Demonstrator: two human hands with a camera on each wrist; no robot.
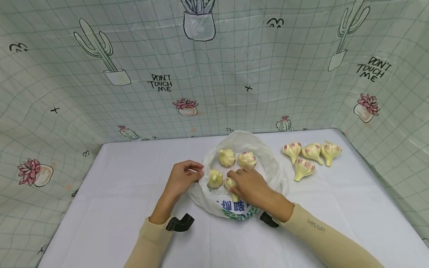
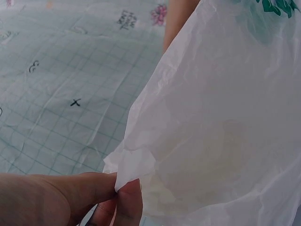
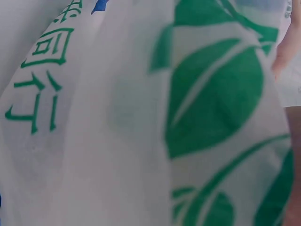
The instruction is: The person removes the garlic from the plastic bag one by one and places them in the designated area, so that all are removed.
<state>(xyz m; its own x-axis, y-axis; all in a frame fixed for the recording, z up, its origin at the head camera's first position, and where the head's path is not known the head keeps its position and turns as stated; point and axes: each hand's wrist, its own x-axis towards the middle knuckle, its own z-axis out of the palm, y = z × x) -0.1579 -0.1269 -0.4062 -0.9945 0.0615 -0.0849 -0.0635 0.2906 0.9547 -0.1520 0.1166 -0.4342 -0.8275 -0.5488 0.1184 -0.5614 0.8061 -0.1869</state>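
Note:
A white plastic bag (image 1: 207, 203) with blue and green print lies on the table with its mouth spread wide. Inside it are several garlic bulbs, among them one at the upper left (image 1: 227, 158), a pink-streaked one (image 1: 247, 160) and one at the left (image 1: 215, 178). My left hand (image 1: 182, 176) pinches the bag's left rim between thumb and fingers, plain in the left wrist view, where the bag (image 2: 211, 117) fills the right side. My right hand (image 1: 251, 186) reaches into the bag and grips a garlic bulb (image 1: 235, 197). In the right wrist view the printed bag (image 3: 103, 141) hides most of that hand.
To the right of the bag, several more garlic bulbs (image 1: 304, 169) lie grouped on the white-covered table (image 1: 134, 178). A cloth printed with cacti (image 1: 228, 67) hangs behind the table and along both sides. Black wrist mounts (image 1: 180, 223) sit beneath the forearms.

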